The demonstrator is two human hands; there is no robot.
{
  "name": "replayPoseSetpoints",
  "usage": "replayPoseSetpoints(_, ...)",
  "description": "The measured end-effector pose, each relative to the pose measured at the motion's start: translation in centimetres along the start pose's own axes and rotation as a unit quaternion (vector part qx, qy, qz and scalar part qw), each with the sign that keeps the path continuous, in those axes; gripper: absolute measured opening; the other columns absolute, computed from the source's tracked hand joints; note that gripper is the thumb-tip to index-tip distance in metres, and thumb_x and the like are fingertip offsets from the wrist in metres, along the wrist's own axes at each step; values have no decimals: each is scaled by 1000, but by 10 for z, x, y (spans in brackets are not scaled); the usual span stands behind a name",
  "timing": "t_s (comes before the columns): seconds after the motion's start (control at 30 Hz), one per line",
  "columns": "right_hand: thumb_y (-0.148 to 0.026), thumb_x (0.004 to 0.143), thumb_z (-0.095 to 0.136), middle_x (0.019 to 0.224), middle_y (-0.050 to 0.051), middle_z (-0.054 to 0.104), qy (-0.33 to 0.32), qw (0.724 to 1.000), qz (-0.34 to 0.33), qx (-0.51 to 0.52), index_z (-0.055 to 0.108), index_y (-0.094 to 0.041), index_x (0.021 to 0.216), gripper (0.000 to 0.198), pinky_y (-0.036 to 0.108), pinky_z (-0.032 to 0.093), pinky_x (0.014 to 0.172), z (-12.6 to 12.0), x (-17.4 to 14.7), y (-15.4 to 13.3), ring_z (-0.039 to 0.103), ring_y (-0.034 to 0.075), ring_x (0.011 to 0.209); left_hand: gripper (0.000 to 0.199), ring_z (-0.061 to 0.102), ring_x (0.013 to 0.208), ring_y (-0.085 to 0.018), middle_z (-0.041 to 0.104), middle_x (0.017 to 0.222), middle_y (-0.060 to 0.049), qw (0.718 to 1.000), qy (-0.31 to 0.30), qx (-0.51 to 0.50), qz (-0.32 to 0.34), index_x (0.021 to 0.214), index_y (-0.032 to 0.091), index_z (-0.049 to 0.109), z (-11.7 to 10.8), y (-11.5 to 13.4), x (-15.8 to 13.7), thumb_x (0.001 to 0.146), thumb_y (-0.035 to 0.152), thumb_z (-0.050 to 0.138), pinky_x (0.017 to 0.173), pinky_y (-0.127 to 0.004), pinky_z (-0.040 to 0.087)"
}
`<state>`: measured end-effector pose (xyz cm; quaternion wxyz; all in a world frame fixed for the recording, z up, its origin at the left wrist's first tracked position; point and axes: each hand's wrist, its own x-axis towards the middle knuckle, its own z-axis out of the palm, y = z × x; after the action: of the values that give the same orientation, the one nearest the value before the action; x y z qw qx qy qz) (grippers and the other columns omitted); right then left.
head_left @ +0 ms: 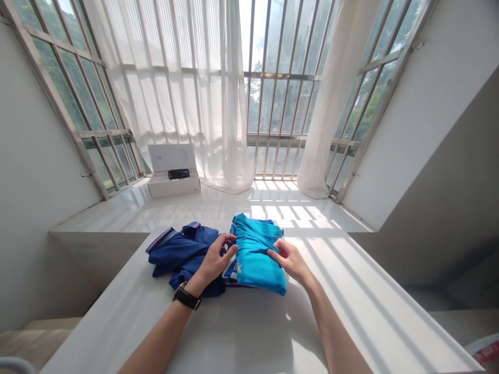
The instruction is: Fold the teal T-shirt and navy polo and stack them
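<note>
A bright blue shirt [259,259] lies folded into a bundle on the white table, with white lettering at its lower left and wrinkles across its upper half. My left hand [216,257], a black watch [187,296] on its wrist, has thumb and fingers closed at the shirt's left edge. At the right edge, my right hand [290,259] rests its thumb on the cloth with the fingers curled round the side. A dark blue garment [187,254] with red-and-white striped trim lies loosely bunched on the left, partly behind my left hand and forearm. Darker patterned cloth shows under the bright blue shirt.
The white table [351,311] meets a window ledge [128,215] at the back. On the ledge stands an open white box [173,187] with a black device [179,174] in it. Sheer curtains [183,104] hang before barred windows. Sunlit stripes cross the table's right side.
</note>
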<state>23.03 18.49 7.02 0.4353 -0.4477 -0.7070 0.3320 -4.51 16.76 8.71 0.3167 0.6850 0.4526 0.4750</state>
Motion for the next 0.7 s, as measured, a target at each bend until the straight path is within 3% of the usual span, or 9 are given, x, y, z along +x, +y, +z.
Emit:
replayPoseSetpoints(0.07, -61, 86, 67, 60, -6, 42, 70, 997, -12, -26, 50, -23, 71, 44, 27, 33, 55, -5, -1, -1, 39, 13, 56, 46, 66, 97, -24, 71, 109, -10, 1000, 5, 0, 4, 111, 19, 66, 1, -1, 0, 93, 60, 56, 78, -33, 54)
replayPoseSetpoints(0.17, -62, 85, 66, 59, -5, 45, 251, 966, -6, -54, 55, -24, 72, 42, 30, 36, 57, -20, -2, -1, 42, 14, 55, 46, 66, 94, -23, 71, 108, -10, 1000, 5, 10, 10, 109, 19, 67, 1, -1, 0, 93, 61, 56, 77, -33, 54)
replayPoseSetpoints(0.27, -63, 82, 65, 57, -4, 46, 469, 882, 32, -43, 55, -25, 74, 40, 35, 38, 58, -43, -3, 8, 42, 18, 56, 45, 67, 91, -23, 71, 104, -9, 1000, 11, 12, 11, 105, 18, 67, 0, -1, 0, 94, 60, 56, 74, -32, 54)
replayPoseSetpoints(0.37, -65, 82, 59, 58, -2, 45, 589, 806, 55, -16, 48, -30, 71, 38, 40, 39, 59, -65, -5, 22, 42, 23, 58, 43, 68, 90, -22, 72, 100, -8, 999, 34, 15, 26, 102, 19, 69, 1, 0, -1, 96, 59, 54, 75, -31, 54)
replayPoseSetpoints(0.43, -66, 80, 59, 62, 0, 48, 593, 802, 73, -27, 49, -31, 70, 38, 43, 42, 63, -72, -6, 29, 45, 26, 62, 41, 69, 89, -22, 73, 98, -8, 998, 48, 15, 36, 100, 19, 69, 1, 1, -1, 97, 57, 54, 76, -31, 55)
replayPoseSetpoints(0.57, -66, 68, 70, 70, 3, 56, 508, 854, 91, -63, 56, -28, 70, 40, 46, 46, 74, -70, -7, 25, 53, 28, 73, 38, 69, 87, -22, 74, 96, -7, 997, 57, 17, 43, 99, 19, 70, 2, 2, -3, 97, 54, 55, 76, -32, 54)
replayPoseSetpoints(0.7, -69, 79, 60, 75, 5, 64, 464, 879, 39, 99, 65, -27, 85, 43, 45, 51, 70, -75, -15, 13, 63, 30, 77, 37, 68, 86, -21, 73, 96, -7, 997, 55, 15, 48, 99, 18, 70, 2, 1, -3, 98, 52, 55, 75, -31, 54)
